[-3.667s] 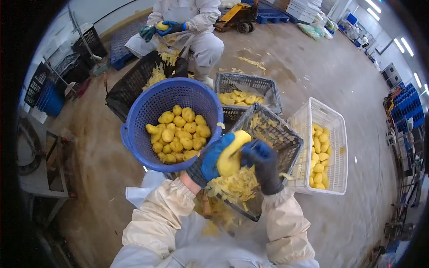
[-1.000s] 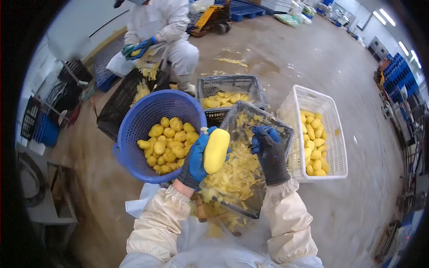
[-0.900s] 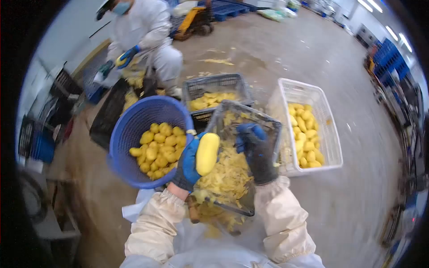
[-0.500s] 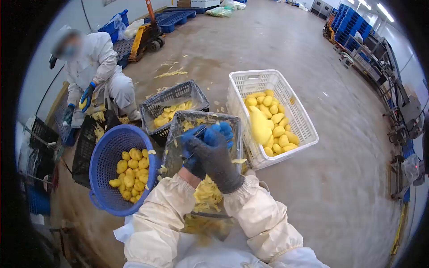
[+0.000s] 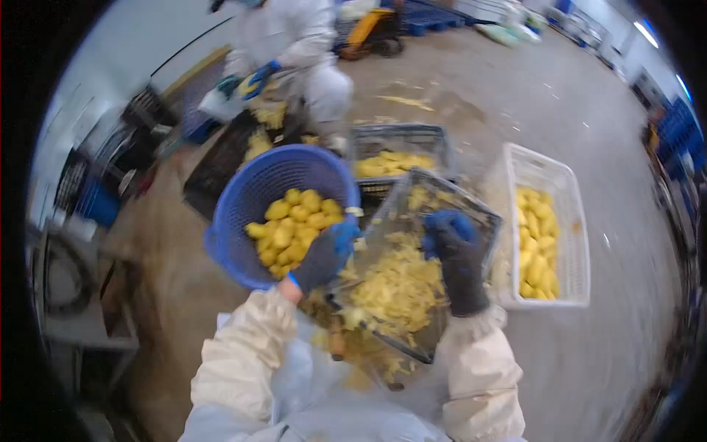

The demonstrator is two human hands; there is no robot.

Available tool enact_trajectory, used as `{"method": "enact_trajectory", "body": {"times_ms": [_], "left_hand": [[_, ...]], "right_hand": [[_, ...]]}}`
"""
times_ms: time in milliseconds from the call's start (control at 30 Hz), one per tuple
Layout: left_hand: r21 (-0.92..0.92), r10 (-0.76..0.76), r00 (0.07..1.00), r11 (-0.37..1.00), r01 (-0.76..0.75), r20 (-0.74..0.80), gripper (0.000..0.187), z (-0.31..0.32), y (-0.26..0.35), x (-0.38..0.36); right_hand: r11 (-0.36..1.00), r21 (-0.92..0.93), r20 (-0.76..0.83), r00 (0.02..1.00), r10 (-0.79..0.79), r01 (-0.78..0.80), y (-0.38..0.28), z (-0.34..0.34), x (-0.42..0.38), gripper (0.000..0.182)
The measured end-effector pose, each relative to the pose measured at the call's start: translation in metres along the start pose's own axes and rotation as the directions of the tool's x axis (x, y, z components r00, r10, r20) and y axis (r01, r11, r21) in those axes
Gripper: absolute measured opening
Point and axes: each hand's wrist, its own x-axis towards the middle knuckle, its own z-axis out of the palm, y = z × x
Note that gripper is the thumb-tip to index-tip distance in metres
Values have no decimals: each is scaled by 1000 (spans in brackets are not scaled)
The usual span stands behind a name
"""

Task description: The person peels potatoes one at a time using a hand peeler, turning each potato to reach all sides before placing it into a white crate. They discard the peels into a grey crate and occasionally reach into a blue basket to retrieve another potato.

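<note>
My left hand [image 5: 328, 254], in a dark glove with blue on the fingers, is at the right rim of a blue basket [image 5: 227, 202]. Motion smears its fingers. Yellow potatoes [image 5: 294, 225] lie inside that basket. Over a dark plastic-lined crate [image 5: 482, 210] of yellow peelings [image 5: 401, 291] is my right hand [image 5: 456, 250], gloved alike. Its fingers are curled closed, and whatever they hold is hidden. A brown handle-like piece [image 5: 336, 340] lies at the crate's near left corner.
A white crate [image 5: 580, 243] with smooth yellow potatoes [image 5: 537, 239] stands at the right. Behind the peelings is another dark crate [image 5: 401, 134]. A co-worker [image 5: 294, 44] sits at the upper left, a yellow piece in one gloved hand. Scraps litter the wet floor [image 5: 508, 96].
My hands have come apart: the left moved to the blue basket, the right stays above the peelings. The view swung left. A blurred yellow shape above the white crate is gone.
</note>
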Motion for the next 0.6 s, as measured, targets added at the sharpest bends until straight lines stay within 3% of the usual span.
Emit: {"method": "enact_trajectory", "body": {"times_ms": [67,167,233,267,300,333,367,400,467,500,600], "left_hand": [[-191,-427,902,882,431,66,18,-32,-60,-11],[-180,-580,814,797,577,41,28,-68,-126,-17],[200,-751,638,660,724,169,37,-74,-156,-26],[195,-759,631,651,733,163,37,-67,-178,-44],[282,-603,734,797,535,312,39,-53,-212,-70],[325,-426,773,898,297,470,42,-53,-213,-73],[419,-571,561,821,389,599,40,-49,-214,-74],[411,-571,558,821,396,602,40,-51,-197,-67],[654,-699,381,709,264,605,40,-49,-177,-61],[708,-719,303,686,170,625,59,-37,-190,-68],[628,-651,268,758,177,710,60,-9,-210,-83]], "right_hand": [[996,-85,-59,998,14,-19,-2,6,3,15],[987,-155,-56,998,23,-31,2,7,6,16],[982,-179,-61,997,45,-56,8,11,9,17],[958,-287,-43,999,4,-16,10,13,10,17],[920,-392,-24,999,-37,24,13,15,12,17],[917,-398,-22,999,-28,17,17,15,14,17],[947,-314,-54,997,55,-69,21,16,17,18],[962,-224,-82,987,139,-154,25,16,19,18],[948,-271,-88,985,147,-166,27,20,21,18],[935,-307,-93,984,153,-175,28,22,22,18],[911,-339,-135,970,201,-236,29,27,27,16]]}}
